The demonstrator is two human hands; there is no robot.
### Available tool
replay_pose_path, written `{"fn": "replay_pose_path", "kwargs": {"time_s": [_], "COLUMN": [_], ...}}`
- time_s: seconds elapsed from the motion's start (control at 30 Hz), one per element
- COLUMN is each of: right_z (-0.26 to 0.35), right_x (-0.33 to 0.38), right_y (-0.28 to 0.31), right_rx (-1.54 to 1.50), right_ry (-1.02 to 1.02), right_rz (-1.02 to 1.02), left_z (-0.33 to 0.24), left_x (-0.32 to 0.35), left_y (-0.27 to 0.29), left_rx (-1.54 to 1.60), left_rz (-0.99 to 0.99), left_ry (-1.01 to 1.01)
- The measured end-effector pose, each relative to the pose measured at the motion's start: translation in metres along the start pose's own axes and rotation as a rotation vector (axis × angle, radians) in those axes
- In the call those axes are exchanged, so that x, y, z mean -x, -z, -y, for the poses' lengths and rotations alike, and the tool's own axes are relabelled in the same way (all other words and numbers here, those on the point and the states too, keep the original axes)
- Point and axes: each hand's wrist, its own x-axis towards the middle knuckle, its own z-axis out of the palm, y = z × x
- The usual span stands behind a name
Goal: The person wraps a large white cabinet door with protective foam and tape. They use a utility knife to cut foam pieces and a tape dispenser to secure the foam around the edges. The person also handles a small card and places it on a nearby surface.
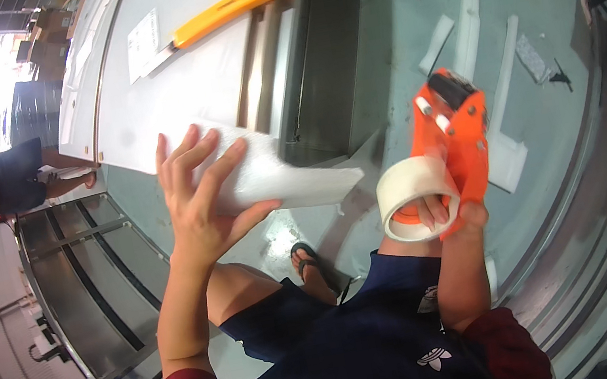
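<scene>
My left hand (201, 189) has its fingers spread and rests against a sheet of white foam wrap (260, 172) at the table's near edge. One end of the foam juts to the right past the table, unsupported. In my right hand (461, 211) is an orange tape dispenser (455, 136), lifted off to the right of the table. It carries a wide roll of cream tape (394, 202), and some of my fingers show through the roll's core. A yellow utility knife (233, 8) lies farther away on the white tabletop (139, 120), its blade end over a white paper label (145, 46).
White foam strips (469, 25) and other scraps lie on the floor at the right. A metal-framed rack or conveyor (90, 257) stands at the left. Beyond it is another person (9, 182), with stacked cardboard boxes (49, 35) at the far left.
</scene>
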Motion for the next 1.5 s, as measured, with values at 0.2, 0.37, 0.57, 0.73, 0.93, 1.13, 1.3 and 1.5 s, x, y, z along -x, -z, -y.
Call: {"fn": "replay_pose_path", "kwargs": {"time_s": [0.2, 0.37, 0.57, 0.73, 0.93, 1.13, 1.3, 1.5], "right_z": [0.0, -0.036, -0.063, -0.075, -0.072, -0.059, -0.048, -0.065], "right_x": [0.01, 0.009, -0.007, 0.004, 0.025, 0.061, 0.082, 0.089], "right_y": [-0.098, -0.132, -0.126, -0.129, -0.131, -0.132, -0.149, -0.159], "right_rx": [0.623, 0.825, 0.809, 0.848, 0.877, 0.827, 0.826, 0.941], "right_ry": [0.223, 0.384, 0.251, 0.319, 0.411, 0.427, 0.4, 0.302], "right_rz": [-0.304, -0.115, -0.034, -0.043, -0.035, -0.073, -0.212, -0.289], "left_z": [-0.001, 0.041, 0.072, 0.067, 0.009, 0.021, 0.047, 0.052], "left_x": [0.0, 0.004, -0.018, -0.028, 0.031, 0.022, -0.007, -0.008], "left_y": [0.008, 0.014, 0.017, 0.031, 0.01, -0.01, -0.003, 0.004], "left_rx": [0.167, 0.307, 0.358, 0.164, 0.096, 0.389, 0.37, 0.377], "left_rz": [-0.082, -0.05, 0.162, 0.104, -0.11, -0.178, 0.046, -0.001], "left_ry": [0.05, -0.179, -0.361, -0.424, 0.032, -0.332, -0.522, -0.497]}}
